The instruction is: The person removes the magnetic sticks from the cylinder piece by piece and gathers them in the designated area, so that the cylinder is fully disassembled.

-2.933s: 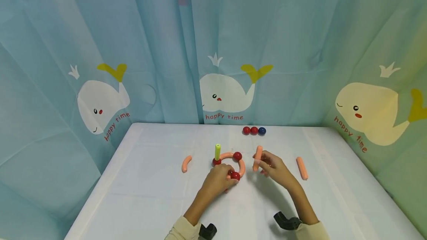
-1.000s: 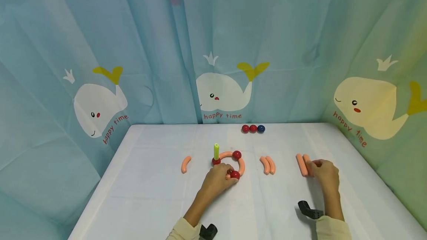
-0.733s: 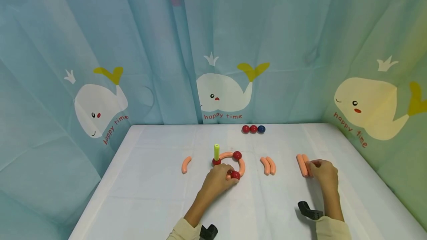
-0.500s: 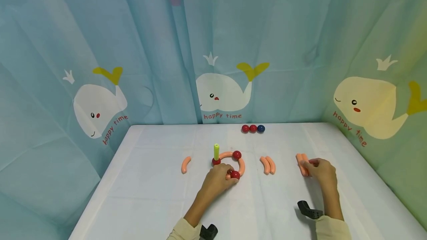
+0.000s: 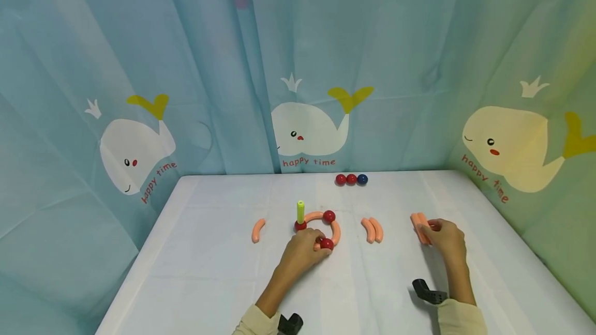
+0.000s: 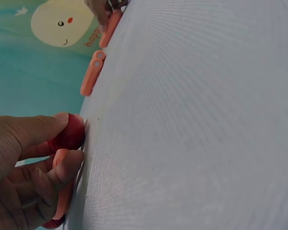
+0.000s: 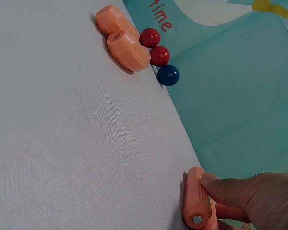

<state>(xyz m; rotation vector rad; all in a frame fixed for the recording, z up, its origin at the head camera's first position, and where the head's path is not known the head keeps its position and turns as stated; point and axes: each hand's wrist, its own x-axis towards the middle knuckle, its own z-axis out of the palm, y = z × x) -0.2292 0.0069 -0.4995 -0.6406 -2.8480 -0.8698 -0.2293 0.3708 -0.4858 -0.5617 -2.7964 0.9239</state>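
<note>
My left hand [image 5: 302,252] holds the near side of a ring of orange curved rods [image 5: 336,232] and red balls [image 5: 329,216]. In the left wrist view its thumb presses a red ball [image 6: 73,132], and its fingers curl at an orange curved rod [image 6: 63,203]. A yellow-green rod [image 5: 300,212] stands upright on the ring's left ball; my hand hides part of the ring. At the right, my right hand [image 5: 448,239] pinches two straight orange rods [image 5: 419,225] lying side by side. A metal disc shows in one rod's end [image 6: 98,60] and in the right wrist view's nearer straight rod [image 7: 197,203].
Between the hands lie two curved orange rods [image 5: 371,230] side by side. A single curved rod [image 5: 258,230] lies left of the ring. Two red balls [image 5: 346,180] and a blue ball [image 5: 362,180] line the white table's [image 5: 209,273] back edge, before a whale-print curtain [image 5: 223,66].
My right hand has carried a straight orange rod from beside the ring to the right, set it against the other straight rod, and shifted its thumb leftward over them. My left hand stays at the ring.
</note>
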